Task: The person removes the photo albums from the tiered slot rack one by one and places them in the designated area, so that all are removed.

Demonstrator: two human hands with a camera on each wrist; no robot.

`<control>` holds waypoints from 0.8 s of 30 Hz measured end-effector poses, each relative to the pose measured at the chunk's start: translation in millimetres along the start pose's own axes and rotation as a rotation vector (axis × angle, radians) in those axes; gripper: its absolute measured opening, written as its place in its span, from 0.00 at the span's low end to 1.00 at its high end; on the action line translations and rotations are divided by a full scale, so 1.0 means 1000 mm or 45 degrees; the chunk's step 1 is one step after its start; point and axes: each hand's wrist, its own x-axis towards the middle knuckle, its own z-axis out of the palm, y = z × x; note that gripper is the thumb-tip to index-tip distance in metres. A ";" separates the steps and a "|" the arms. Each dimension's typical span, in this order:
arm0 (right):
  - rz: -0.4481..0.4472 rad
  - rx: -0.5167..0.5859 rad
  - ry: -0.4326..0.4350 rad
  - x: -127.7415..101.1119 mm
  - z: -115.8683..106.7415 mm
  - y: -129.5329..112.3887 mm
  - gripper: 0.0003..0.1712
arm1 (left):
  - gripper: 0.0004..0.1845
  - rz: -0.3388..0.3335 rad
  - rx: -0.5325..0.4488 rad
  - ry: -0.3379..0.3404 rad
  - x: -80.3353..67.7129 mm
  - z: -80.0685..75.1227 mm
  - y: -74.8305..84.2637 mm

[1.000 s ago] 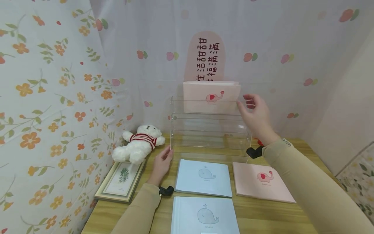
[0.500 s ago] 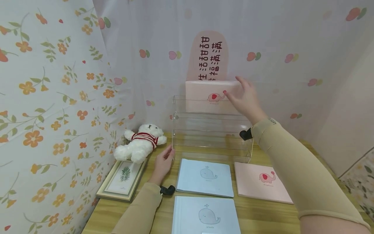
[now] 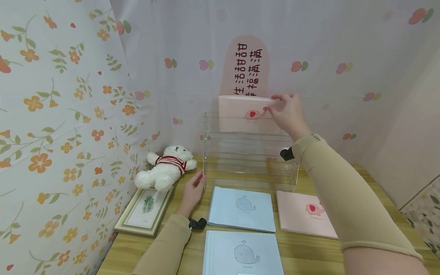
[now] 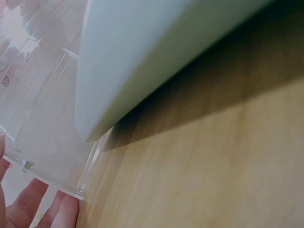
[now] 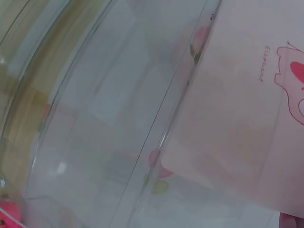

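Since a second ago the right hand [image 3: 287, 112] has shifted from the right end of the clear acrylic three-tier rack [image 3: 249, 158] to the upper right corner of the pink elephant-print notebook [image 3: 245, 114], which it now pinches. That notebook stands upright in the rack's top tier, cover facing forward, long axis running left to right. The left hand [image 3: 192, 191] rests with relaxed fingers against the rack's lower left corner. On the wooden counter [image 3: 302, 252] lie two pale blue whale-print notebooks [image 3: 240, 208], another pink notebook [image 3: 306, 217], a framed leaf picture [image 3: 144, 208] and a white teddy bear [image 3: 166, 168]. Floral cloth [image 3: 62, 114] hangs behind.
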 end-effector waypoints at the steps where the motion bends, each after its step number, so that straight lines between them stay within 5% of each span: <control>1: 0.010 0.003 -0.001 0.000 0.001 -0.001 0.28 | 0.24 -0.004 -0.001 -0.001 0.000 0.000 0.000; 24: 0.122 0.135 0.065 0.003 0.016 -0.007 0.19 | 0.24 -0.018 -0.018 -0.008 0.000 0.000 -0.001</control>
